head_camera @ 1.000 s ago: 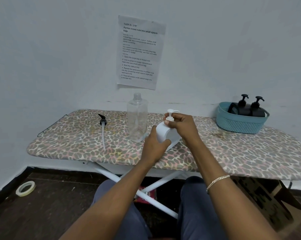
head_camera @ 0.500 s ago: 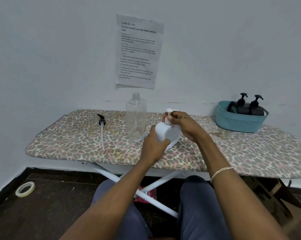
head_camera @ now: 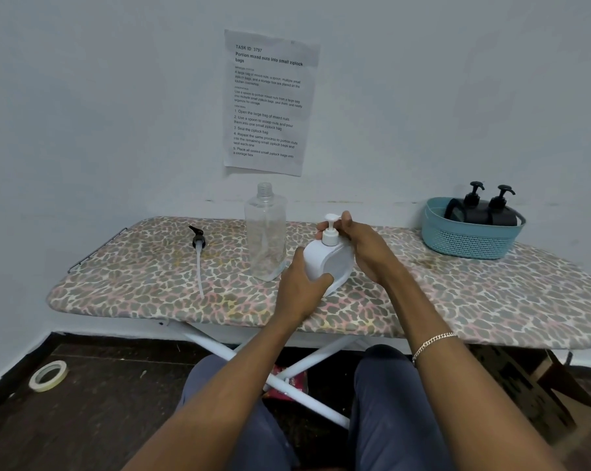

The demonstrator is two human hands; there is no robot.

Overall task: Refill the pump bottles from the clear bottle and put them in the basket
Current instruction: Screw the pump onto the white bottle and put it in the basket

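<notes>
My left hand (head_camera: 302,288) grips the body of a white pump bottle (head_camera: 324,263) standing tilted on the ironing board (head_camera: 457,300). My right hand (head_camera: 365,248) curls its fingers round the white pump head at the bottle's neck. Just left of the white bottle stands the clear bottle (head_camera: 266,232), upright with no cap. A black pump head with a long white tube (head_camera: 198,253) lies on the board further left. Two black pump bottles (head_camera: 481,210) sit in the teal basket (head_camera: 470,237) at the far right.
A printed sheet (head_camera: 270,102) hangs on the wall behind the board. A roll of tape (head_camera: 47,375) lies on the dark floor at the left. A cardboard box (head_camera: 532,385) stands under the board's right end. My knees are below the board's front edge.
My right hand has shifted from on top of the pump to its right side, so the white pump head now shows. The bottle sits slightly lower on the board.
</notes>
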